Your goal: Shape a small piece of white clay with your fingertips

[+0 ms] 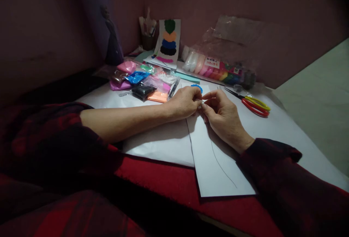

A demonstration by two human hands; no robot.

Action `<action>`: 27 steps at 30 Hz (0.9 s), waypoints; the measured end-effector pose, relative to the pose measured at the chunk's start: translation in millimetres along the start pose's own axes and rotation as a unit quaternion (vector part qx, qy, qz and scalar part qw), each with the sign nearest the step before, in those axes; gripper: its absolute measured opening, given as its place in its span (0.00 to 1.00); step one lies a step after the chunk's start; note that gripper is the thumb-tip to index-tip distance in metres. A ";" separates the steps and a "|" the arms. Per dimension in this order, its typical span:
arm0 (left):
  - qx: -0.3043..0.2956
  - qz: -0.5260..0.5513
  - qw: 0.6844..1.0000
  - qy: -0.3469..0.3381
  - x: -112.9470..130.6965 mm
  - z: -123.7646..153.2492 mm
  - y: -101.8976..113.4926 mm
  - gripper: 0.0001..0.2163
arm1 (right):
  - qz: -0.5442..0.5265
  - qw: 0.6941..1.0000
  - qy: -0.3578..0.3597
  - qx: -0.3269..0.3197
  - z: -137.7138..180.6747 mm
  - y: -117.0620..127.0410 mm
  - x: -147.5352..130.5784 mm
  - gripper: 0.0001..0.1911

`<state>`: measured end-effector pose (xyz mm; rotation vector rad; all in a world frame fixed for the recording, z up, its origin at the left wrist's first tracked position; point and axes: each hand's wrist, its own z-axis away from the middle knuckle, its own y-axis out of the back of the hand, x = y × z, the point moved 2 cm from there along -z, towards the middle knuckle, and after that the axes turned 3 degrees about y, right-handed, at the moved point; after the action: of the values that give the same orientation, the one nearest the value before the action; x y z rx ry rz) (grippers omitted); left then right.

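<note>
My left hand (184, 102) and my right hand (225, 116) meet over a white sheet of paper (215, 168). Both are closed in a pinch, fingertips together on a small white piece (201, 103) that looks like soft clay. The fingers hide most of it. Under the hands, the sheet carries a curved pencil-thin line running toward its near edge. A blue patch (196, 87) shows at the sheet's far end, just beyond my fingers.
Scissors (255, 106) with red and yellow handles lie to the right. Bags of coloured clay (143, 90) and a dark pen (173, 88) are on the left. Behind stand a card with coloured shapes (169, 40), a large clay pack (215, 67) and a holder cup (147, 41).
</note>
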<state>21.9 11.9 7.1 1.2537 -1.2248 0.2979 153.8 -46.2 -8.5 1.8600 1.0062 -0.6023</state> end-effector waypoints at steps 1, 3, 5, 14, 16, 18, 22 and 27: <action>0.000 0.000 1.000 0.001 0.0 0.0 -0.1 0.03 | -0.001 1.000 0.001 0.001 0.0 0.0 0.1 0.07; -0.001 0.000 1.000 0.003 0.1 0.1 -0.2 0.03 | -0.003 1.000 0.002 0.002 0.0 0.0 0.0 0.07; 0.000 0.001 1.000 0.003 0.6 0.4 -0.1 0.03 | -0.004 1.000 0.002 0.000 0.0 0.1 -0.3 0.07; -0.001 0.002 1.000 -0.001 0.4 0.6 0.0 0.02 | 0.003 1.000 -0.001 0.001 -0.1 0.2 -0.6 0.07; 0.000 0.005 1.000 -0.001 0.1 0.5 -0.1 0.02 | 0.001 1.000 -0.001 0.001 0.1 0.0 -0.6 0.07; -0.002 0.005 1.000 0.001 -0.2 0.3 -0.3 0.02 | 0.001 1.000 0.000 0.000 0.2 0.0 -1.0 0.07; -0.003 0.000 1.000 0.004 -0.7 -0.4 -0.4 0.02 | 0.006 1.000 0.001 -0.004 0.1 0.0 -1.5 0.07; 0.004 -0.007 1.000 -0.004 -0.1 -0.6 -0.2 0.03 | 0.011 1.000 0.003 0.002 -0.1 0.5 0.1 0.07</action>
<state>22.3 12.4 7.0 1.2694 -1.2218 0.2884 154.3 -46.2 -8.2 1.8757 0.9879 -0.5873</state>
